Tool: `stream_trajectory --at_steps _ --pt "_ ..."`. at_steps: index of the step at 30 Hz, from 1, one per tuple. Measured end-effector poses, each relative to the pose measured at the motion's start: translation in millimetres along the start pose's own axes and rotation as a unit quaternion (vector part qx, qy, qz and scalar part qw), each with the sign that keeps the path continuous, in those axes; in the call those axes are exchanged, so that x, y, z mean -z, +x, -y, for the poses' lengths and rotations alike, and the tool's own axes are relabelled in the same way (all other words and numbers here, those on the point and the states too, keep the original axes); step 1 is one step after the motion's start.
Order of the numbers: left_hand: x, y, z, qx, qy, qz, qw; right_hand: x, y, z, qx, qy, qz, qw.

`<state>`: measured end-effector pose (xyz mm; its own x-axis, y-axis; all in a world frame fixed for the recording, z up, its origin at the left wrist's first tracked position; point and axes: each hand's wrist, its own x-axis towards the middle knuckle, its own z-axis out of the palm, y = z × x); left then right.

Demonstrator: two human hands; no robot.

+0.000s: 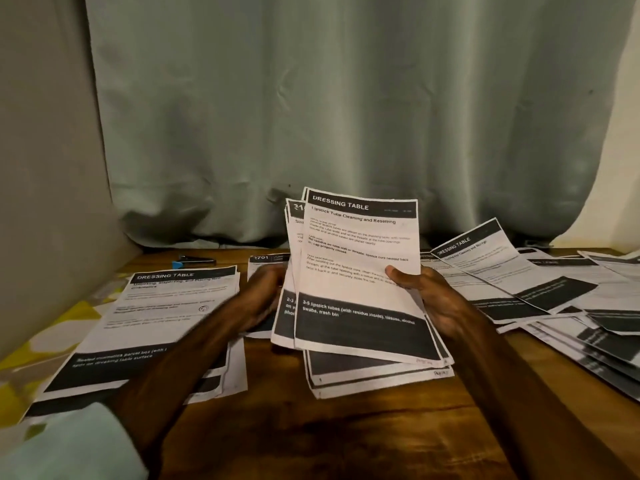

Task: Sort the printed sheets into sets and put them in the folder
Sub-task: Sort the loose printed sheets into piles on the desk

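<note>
Behind the fanned bundle of black-banded white printed sheets [360, 271], a wide grey-green cloth curtain [346, 98] hung down to the brown wooden surface [346, 438]. Right of the bundle sprawled one loose spread of overlapping printed sheets [554, 299], too jumbled to count. Left of the bundle lay one squared stack headed "DRESSING TABLE" [156, 323]. Beneath the bundle lay one smaller pile [374, 375], and just behind it one sheet marked "701" [263, 263] showed in part.

That made three gathered lots and one unsorted spread, so I judged the sorting partly done. No folder appeared, so the filing looked wholly left to do.

The bundle itself was raised upright above the surface, with at least three sheets showing at its edges. Two bare hands met it. The right hand [429, 296] had its grip closed on the bundle's right edge, thumb on the front sheet. The left hand [259, 299] sat at the left edge, blurred, and I could not tell its grip. Behind and left of the bundle lay one small dark tool with a blue tip [194, 261].
</note>
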<state>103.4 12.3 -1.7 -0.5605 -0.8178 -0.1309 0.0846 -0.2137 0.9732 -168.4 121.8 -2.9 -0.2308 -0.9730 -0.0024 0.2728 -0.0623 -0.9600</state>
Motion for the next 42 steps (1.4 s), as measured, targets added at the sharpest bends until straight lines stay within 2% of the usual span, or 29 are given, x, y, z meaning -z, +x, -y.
stream_trajectory --at_steps 1,4,7,14,17,19,23,27,34,39,42 --pt "-1.9 -1.0 -4.0 0.004 -0.063 -0.018 0.998 -1.8 1.9 -2.6 0.0 0.004 0.001 1.0" --pt "-2.5 -0.6 -7.4 0.029 -0.125 0.029 0.991 -9.9 5.8 -11.1 -0.001 0.005 0.005 1.0" --pt "-4.6 -3.7 -2.7 0.029 -0.127 0.077 0.988 -14.7 7.5 -15.9 -0.014 -0.033 0.002 0.999" --pt "11.7 6.9 6.6 0.015 -0.126 0.089 0.988 -12.3 12.8 -18.5 0.004 -0.136 -0.007 0.991" --pt "13.4 13.8 11.3 -0.021 -0.061 0.023 0.998 -16.5 4.9 -16.6 -0.008 -0.103 0.01 0.995" --pt "16.2 16.8 12.9 -0.035 -0.034 -0.009 0.999 -16.6 0.3 -13.8 0.0 -0.08 -0.011 0.997" --pt "15.8 15.6 11.3 -0.043 -0.042 -0.008 0.998 -12.2 -2.2 -9.3 0.022 -0.081 -0.077 0.994" --pt "10.8 10.5 8.4 -0.042 -0.049 0.001 0.998 -10.4 -3.2 -7.5 0.015 -0.07 -0.089 0.993" --pt "22.4 6.5 -9.2 -0.078 0.001 -0.09 0.993 -2.9 -4.2 3.8 0.031 -0.058 -0.126 0.99" --pt "63.6 2.5 -39.6 -0.162 -0.091 -0.169 0.968 4.3 -12.8 19.7 0.033 -0.043 -0.16 0.986" --pt "97.0 5.4 -48.1 -0.196 -0.147 -0.228 0.942 6.3 -14.2 21.1 0.011 -0.119 -0.167 0.979"
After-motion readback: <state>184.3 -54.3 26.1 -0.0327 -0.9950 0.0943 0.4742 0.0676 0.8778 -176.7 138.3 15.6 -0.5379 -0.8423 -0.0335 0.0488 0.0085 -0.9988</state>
